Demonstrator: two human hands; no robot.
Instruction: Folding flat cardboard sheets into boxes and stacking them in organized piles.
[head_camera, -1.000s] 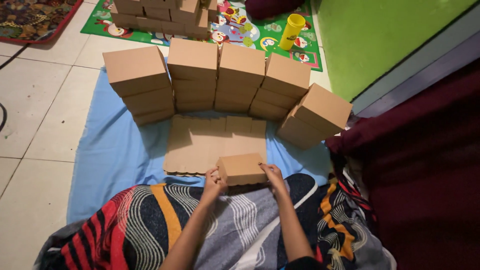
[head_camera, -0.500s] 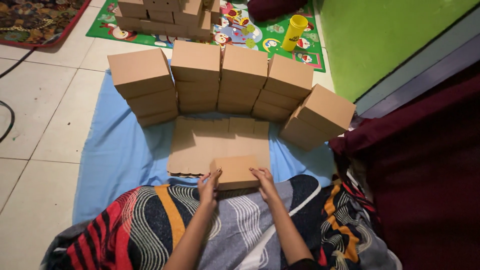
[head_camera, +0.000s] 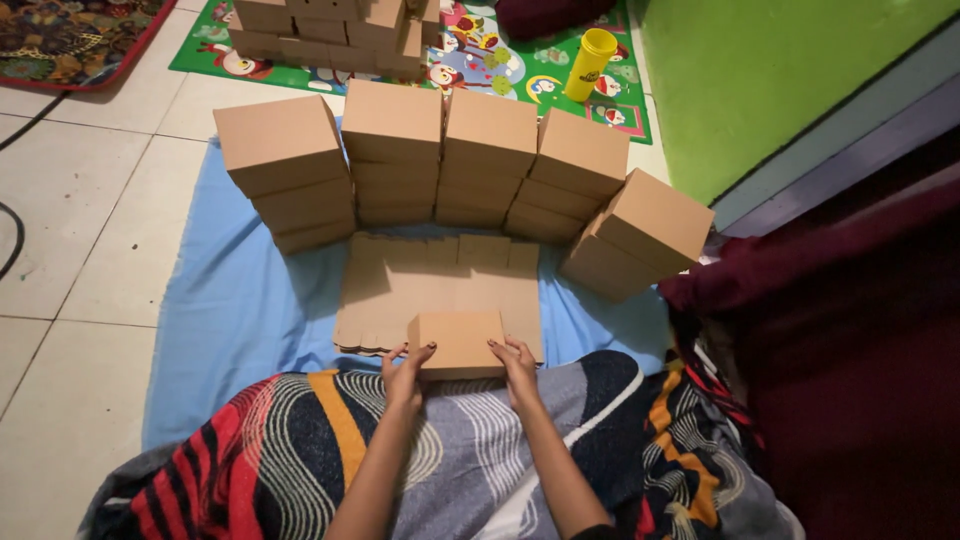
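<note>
We have a small folded cardboard box (head_camera: 459, 343) in front of us, resting at the near edge of a stack of flat cardboard blanks (head_camera: 440, 285) that lies on a blue sheet (head_camera: 235, 310). Our left hand (head_camera: 405, 372) pinches the box's near-left corner with its fingers curled over the top edge, and our right hand (head_camera: 518, 365) does the same at the near-right corner; both sets of fingers are closed on the box, not loose.

We judge the box to be light and hollow, stiff along its creased edges but easy to dent across the broad top panel. The plain brown board looks dry and matte, so it should not slip. The corners and short side walls, where the folds double the board, seem the best places to hold; pressing mid-panel could crease it.

Beyond the blanks, finished cardboard boxes stand in 5 stacks (head_camera: 440, 150) in a curved row, the far-right one (head_camera: 640, 235) tilted. Farther off lie a green play mat (head_camera: 480, 60) with more boxes and a yellow cup (head_camera: 590, 63). A striped patterned blanket (head_camera: 300, 460) covers our lap, and a dark red cloth (head_camera: 850, 350) lies at the right.
</note>
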